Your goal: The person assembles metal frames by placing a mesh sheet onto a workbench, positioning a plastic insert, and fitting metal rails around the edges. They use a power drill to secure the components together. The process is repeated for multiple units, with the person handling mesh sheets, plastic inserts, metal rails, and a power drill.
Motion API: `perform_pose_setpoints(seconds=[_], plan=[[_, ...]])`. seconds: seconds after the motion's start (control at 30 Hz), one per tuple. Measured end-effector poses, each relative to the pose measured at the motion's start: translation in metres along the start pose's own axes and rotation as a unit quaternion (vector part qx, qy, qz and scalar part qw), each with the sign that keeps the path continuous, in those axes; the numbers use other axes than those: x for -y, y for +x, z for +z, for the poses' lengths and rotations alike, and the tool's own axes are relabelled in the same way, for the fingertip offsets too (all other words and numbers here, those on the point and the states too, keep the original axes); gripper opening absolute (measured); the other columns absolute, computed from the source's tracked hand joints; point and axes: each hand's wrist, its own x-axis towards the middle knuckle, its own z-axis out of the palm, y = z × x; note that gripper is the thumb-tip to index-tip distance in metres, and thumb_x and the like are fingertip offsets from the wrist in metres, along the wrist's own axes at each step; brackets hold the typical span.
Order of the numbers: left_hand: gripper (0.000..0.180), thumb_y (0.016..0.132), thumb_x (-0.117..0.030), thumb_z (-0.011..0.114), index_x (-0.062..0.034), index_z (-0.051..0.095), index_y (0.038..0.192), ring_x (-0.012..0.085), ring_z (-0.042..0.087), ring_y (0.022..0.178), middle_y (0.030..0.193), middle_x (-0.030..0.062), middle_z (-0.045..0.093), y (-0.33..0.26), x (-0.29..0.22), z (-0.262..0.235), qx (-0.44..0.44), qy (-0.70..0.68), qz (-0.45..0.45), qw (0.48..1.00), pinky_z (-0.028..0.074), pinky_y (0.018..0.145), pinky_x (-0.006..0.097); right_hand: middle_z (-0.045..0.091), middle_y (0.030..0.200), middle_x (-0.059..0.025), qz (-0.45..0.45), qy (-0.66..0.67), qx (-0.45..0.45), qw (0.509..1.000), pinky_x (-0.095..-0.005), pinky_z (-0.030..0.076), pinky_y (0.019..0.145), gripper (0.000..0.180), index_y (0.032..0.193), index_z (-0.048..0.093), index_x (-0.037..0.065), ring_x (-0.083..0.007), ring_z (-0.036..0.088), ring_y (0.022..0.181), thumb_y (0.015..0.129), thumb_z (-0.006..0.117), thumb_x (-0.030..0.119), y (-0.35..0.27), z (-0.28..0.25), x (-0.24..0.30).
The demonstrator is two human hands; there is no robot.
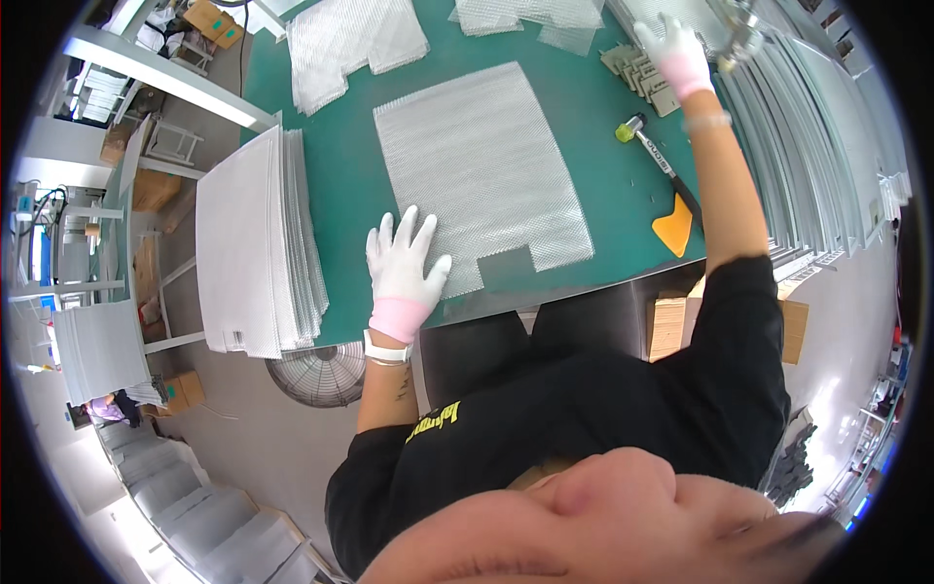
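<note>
Presently, notched mesh sheet [477, 161] flat on green counter [346, 175]. Left hand [401, 268] spread over its near-left edge, hiding part of it. Right hand [674, 58] beside small flat pieces [644, 82]; fingertips blend into pale sheets [717, 37], grip cannot be told. Farther mesh pieces [355, 44] cut off by upper border.

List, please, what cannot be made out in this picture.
In the head view:
Right grip: whatever lies underneath, which it covers itself.
Central mesh sheet: part of its left edge, covered by the left grip.
Upper-left mesh sheets: far ends, cut off by the picture's top edge.
Shiny metal object, upper right: too blurred to identify.
</note>
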Motion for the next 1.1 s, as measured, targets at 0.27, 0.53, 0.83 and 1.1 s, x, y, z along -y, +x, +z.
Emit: perform_pose_setpoints(seconds=[0.27, 0.53, 0.83, 1.1], plan=[[0.075, 0.078, -0.025, 0.077, -0.0050, 0.047, 0.144, 0.0480, 0.032, 0.140, 0.154, 0.0268, 0.034, -0.012, -0.007, -0.009, -0.172, -0.089, -0.065, 0.979, 0.024, 0.117, 0.057, 0.066, 0.127, -0.0203, 0.104, -0.120, 0.164, 0.974, -0.0439, 0.050, 0.097, 0.068, 0.127, 0.066, 0.007, -0.0356, 0.065, 0.115, 0.086, 0.060, 0.060, 0.090, -0.015, 0.004], [0.073, 0.080, -0.014, 0.072, -0.0006, 0.043, 0.146, 0.0439, 0.029, 0.145, 0.157, 0.0280, 0.027, -0.017, -0.012, -0.007, -0.179, -0.140, -0.079, 0.971, 0.026, 0.118, 0.052, 0.066, 0.123, -0.0191, 0.094, -0.146, 0.121, 0.977, -0.0404, 0.049, 0.096, 0.061, 0.130, 0.059, 0.003, -0.0326, 0.063, 0.113, 0.085, 0.072, 0.041, 0.055, -0.050, 0.040], [0.070, 0.082, -0.016, 0.071, -0.0001, 0.044, 0.145, 0.0436, 0.029, 0.145, 0.156, 0.0281, 0.028, -0.024, -0.016, -0.008, -0.181, -0.178, -0.065, 0.965, 0.027, 0.118, 0.052, 0.066, 0.117, -0.0169, 0.008, -0.066, 0.077, 0.995, -0.0376, 0.051, 0.089, 0.057, 0.128, 0.058, 0.003, -0.0272, 0.064, 0.105, 0.081, 0.074, 0.031, 0.046, -0.081, 0.044], [0.067, 0.086, -0.021, 0.070, 0.0000, 0.045, 0.144, 0.0432, 0.031, 0.144, 0.156, 0.0284, 0.028, -0.024, -0.022, -0.012, -0.156, -0.197, -0.038, 0.967, 0.027, 0.118, 0.051, 0.067, 0.111, -0.0150, -0.133, 0.132, -0.073, 0.980, -0.0351, 0.052, 0.082, 0.055, 0.126, 0.057, 0.003, -0.0224, 0.065, 0.098, 0.077, 0.077, 0.021, 0.060, -0.141, 0.082]])
